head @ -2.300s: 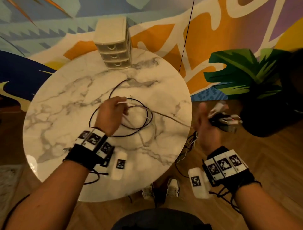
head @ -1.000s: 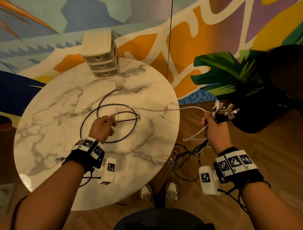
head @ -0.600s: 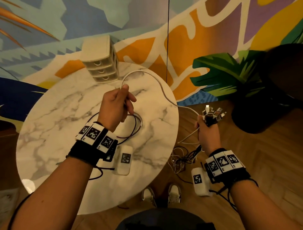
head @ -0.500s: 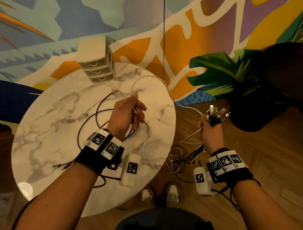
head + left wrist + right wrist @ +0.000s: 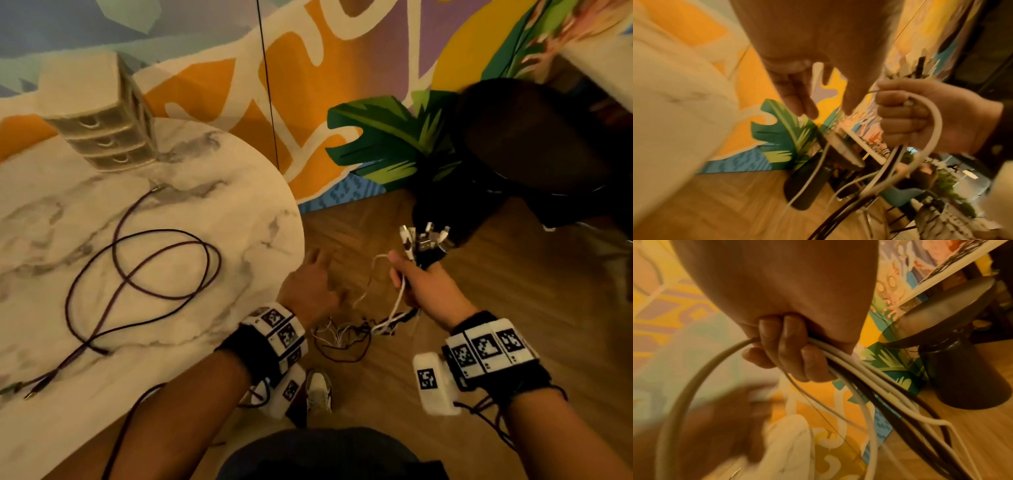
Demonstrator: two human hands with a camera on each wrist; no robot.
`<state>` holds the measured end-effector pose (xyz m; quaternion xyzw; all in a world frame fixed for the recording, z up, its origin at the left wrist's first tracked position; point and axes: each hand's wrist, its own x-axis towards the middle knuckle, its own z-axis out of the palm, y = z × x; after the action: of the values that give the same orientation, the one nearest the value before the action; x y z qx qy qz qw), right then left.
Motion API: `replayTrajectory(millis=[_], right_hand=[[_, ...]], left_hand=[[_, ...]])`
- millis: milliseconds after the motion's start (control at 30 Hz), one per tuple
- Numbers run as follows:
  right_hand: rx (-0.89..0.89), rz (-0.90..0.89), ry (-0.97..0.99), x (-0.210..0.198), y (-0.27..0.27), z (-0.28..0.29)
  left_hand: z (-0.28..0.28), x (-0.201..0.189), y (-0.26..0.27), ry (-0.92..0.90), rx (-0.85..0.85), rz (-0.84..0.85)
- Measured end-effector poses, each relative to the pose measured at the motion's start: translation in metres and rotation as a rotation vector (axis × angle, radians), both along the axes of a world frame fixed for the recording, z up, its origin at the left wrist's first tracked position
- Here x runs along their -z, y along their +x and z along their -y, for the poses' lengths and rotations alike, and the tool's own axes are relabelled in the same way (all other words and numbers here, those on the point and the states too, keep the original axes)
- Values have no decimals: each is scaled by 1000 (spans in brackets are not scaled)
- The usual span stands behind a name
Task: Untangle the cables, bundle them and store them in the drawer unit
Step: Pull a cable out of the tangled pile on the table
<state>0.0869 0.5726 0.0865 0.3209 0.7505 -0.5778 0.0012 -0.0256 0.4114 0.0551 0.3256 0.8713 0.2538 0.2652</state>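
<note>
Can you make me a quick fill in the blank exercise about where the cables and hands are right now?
1. The right hand grips a bunch of cables with the plugs pointing ____.
2. The dark cable lies looped on the ____ table.
3. The left hand has its fingers ____ and holds nothing.
4. The drawer unit stands at the table's far edge with all its drawers ____.

Missing words: up; marble; open; closed

Dark cable (image 5: 144, 270) lies looped on my marble table (image 5: 51, 240); white and black cable bunch (image 5: 416, 245) hangs tangled, plugs up; beige three-drawer unit (image 5: 102, 113) closed, upright at far edge.
</note>
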Motion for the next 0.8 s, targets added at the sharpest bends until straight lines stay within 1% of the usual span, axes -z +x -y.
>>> replayTrajectory(millis=[67, 100, 133, 167, 200, 233, 267, 300, 333, 367, 400, 500, 533, 633, 700, 733, 800], right_hand=[[-31, 10, -11, -3, -1, 6], [0, 9, -28, -4, -2, 6], [54, -3, -45, -5, -3, 3], [123, -22, -57, -5, -3, -2], [189, -42, -60, -5, -2, -8], [244, -59, -57, -7, -1, -14], [290, -83, -60, -7, 1, -21], [327, -110, -67, -9, 3, -26], [358, -134, -75, -10, 5, -30], [380, -152, -80, -12, 5, -31], [390, -163, -84, -13, 4, -31], [377, -177, -58, -17, -5, -23], [345, -207, -36, -20, -8, -21], [161, -323, 67, -36, -19, -12], [43, -339, 142, -50, -27, -12], [17, -341, 160, -57, -31, -13], [24, -354, 110, -68, -34, -18]], left_hand=[[-30, -20, 4, 191, 151, 83], [-40, -22, 5, 249, 209, 119], [-46, -18, 3, 268, 230, 140], [-47, -9, 0, 248, 213, 155], [-43, 2, -5, 178, 184, 127], [-35, 14, -10, 51, 193, 65], [-26, 25, -13, -126, 253, 11], [-16, 33, -16, -308, 333, -1], [-8, 40, -19, -438, 393, 16], [-3, 42, -21, -478, 422, 43], [-3, 39, -23, -449, 430, 58], [-20, 12, -22, -182, 384, 47], [-31, -2, -18, -93, 372, 76], [-62, -52, 2, 195, 386, 263], [-81, -70, 9, 321, 404, 296], [-89, -74, 10, 356, 372, 308], [-96, -82, 9, 419, 246, 407]])
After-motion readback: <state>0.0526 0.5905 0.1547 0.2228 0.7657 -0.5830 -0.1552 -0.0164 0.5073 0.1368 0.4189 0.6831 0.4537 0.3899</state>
